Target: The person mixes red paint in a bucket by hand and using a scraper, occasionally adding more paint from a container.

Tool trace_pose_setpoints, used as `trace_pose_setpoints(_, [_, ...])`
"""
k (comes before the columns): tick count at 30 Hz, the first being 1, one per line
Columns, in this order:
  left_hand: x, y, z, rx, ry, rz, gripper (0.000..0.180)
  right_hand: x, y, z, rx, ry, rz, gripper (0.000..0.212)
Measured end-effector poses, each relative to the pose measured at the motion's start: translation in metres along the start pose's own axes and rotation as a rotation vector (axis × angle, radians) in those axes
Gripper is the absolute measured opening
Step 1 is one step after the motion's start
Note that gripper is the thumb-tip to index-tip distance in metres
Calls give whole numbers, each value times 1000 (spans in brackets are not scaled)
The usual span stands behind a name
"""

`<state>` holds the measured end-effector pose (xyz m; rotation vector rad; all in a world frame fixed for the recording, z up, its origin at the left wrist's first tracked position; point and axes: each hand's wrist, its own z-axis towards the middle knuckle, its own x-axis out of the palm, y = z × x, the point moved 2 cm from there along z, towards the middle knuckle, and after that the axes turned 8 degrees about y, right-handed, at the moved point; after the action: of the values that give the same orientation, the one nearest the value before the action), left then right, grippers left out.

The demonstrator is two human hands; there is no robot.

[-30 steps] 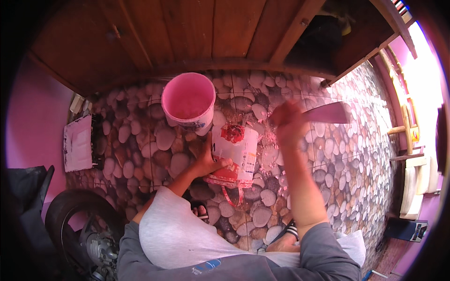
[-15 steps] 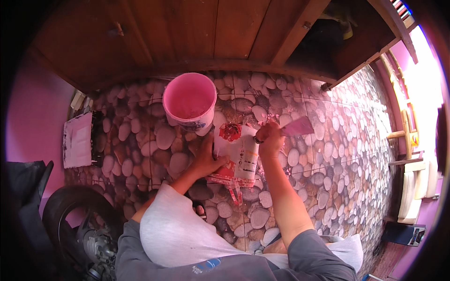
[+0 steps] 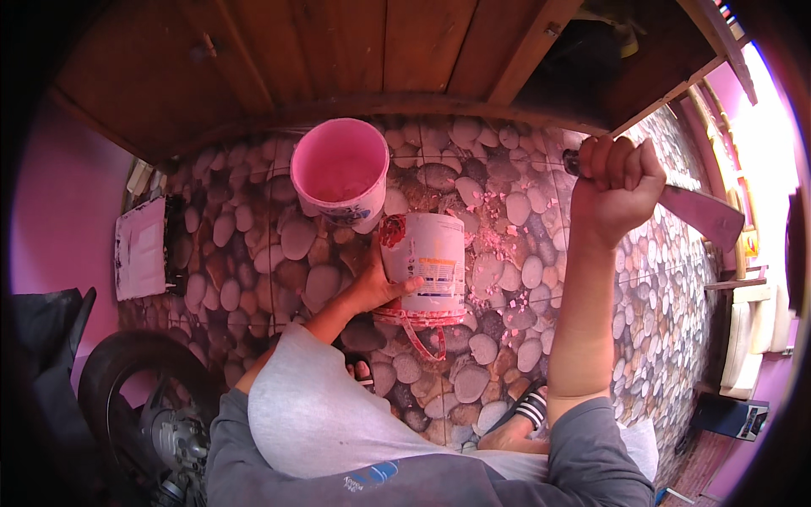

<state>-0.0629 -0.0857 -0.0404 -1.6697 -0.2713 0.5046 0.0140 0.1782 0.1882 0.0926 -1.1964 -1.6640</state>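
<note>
Paint can (image 3: 429, 262) (pink-smeared) beside pink bucket (image 3: 340, 171)

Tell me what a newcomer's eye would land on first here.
The raised right hand at upper right, fisted round a broad flat metal blade. Below centre, the left hand steadies a white cylindrical paint can smeared with red, lying on the pebble-patterned floor. Just above it stands an open pink plastic bucket.
</note>
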Motion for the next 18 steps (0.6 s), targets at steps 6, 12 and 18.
trace_pose_setpoints(6, [7,28,14,-5,-34,110,117,-77,-160,-136,482,-417,352,24])
trace_pose_setpoints(12, [0,37,9,-132,-54,17,113,-80,-145,-138,616,-319,-529,41])
trace_pose_setpoints(18, [11,23,28,-76,16,-168,103,-110,-139,-205,941,90,-968,56])
